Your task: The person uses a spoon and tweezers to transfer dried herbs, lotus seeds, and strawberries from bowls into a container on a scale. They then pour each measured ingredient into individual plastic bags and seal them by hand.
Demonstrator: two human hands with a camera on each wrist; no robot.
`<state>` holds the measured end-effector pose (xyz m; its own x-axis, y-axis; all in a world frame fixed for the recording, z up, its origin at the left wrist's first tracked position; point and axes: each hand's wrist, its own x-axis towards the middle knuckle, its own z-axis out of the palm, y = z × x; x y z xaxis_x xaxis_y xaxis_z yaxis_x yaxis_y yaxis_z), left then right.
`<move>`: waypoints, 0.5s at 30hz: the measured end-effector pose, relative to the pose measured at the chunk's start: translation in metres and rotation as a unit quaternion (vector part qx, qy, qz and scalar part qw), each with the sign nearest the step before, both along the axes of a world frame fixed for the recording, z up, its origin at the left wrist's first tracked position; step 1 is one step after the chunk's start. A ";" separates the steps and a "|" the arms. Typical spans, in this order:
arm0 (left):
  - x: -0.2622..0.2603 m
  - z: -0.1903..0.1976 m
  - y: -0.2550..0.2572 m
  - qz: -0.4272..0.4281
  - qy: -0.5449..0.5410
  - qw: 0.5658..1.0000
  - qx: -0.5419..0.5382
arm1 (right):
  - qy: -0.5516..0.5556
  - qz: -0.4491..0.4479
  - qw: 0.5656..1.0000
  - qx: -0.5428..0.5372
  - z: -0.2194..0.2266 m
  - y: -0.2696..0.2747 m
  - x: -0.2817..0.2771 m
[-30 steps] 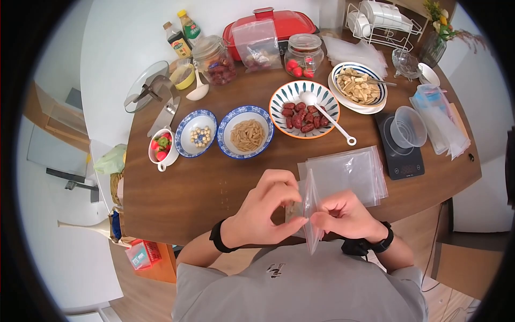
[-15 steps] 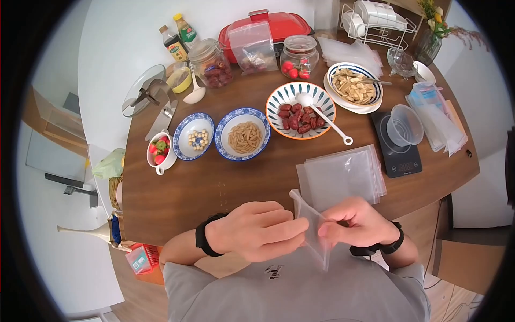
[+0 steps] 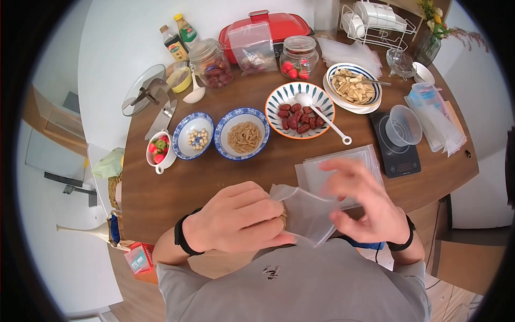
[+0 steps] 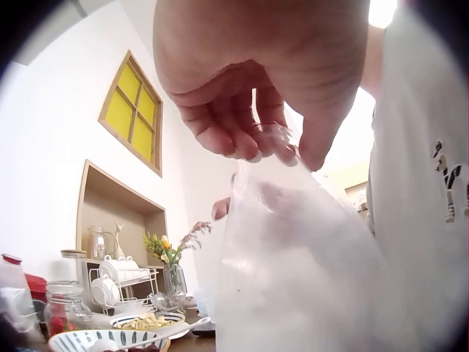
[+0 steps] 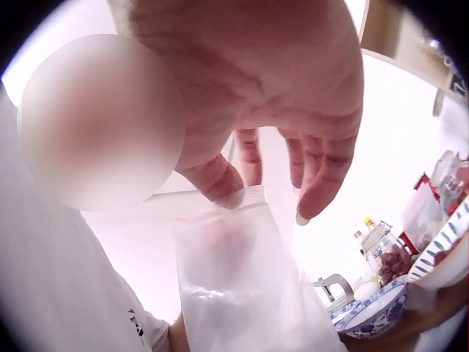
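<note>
A clear plastic bag is held up near the table's front edge, with some tan pieces at its left end. The left hand pinches that end between thumb and curled fingers; the left wrist view shows the bag hanging from the left hand's fingertips. At the bag's other side the right hand has its fingers spread, blurred. In the right wrist view the right hand has its thumb by the bag's edge and the other fingers apart from it.
Flat bags lie behind the right hand. Beyond are a black scale with a plastic cup, a bowl of red dates, two blue-rimmed bowls, a strawberry cup, jars and a red cooker.
The left hand has moved left with the bag, which now spreads flatter between the hands. The right hand's fingers have opened from their pinch on the bag.
</note>
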<state>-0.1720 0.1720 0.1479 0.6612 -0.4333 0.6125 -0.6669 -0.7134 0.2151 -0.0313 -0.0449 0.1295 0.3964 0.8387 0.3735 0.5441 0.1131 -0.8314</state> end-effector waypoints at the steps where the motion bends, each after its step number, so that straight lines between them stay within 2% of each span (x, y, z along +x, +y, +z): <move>1: 0.002 0.000 0.001 0.000 0.000 1.000 -0.001 | -0.085 0.063 0.992 0.064 -0.001 0.002 0.002; 2: 0.003 -0.001 0.002 -0.007 0.004 1.000 -0.015 | -0.080 0.138 0.987 0.027 0.003 -0.002 0.007; 3: 0.004 -0.001 0.002 -0.012 0.008 0.999 -0.030 | -0.079 0.138 0.987 0.026 0.006 -0.003 0.007; 5: 0.005 -0.004 0.004 -0.020 0.010 0.999 -0.048 | -0.139 0.130 0.982 0.011 0.010 -0.002 0.007; 10: -0.001 -0.003 0.010 -0.026 0.005 0.998 -0.053 | -0.168 0.076 0.983 0.013 0.002 -0.008 0.014; 12: -0.003 -0.008 0.009 0.002 -0.051 0.999 -0.013 | -0.192 0.051 0.979 0.039 0.003 -0.007 0.012; 15: 0.000 -0.009 0.008 -0.012 -0.072 0.997 -0.038 | -0.201 0.053 0.977 0.041 0.006 -0.006 0.008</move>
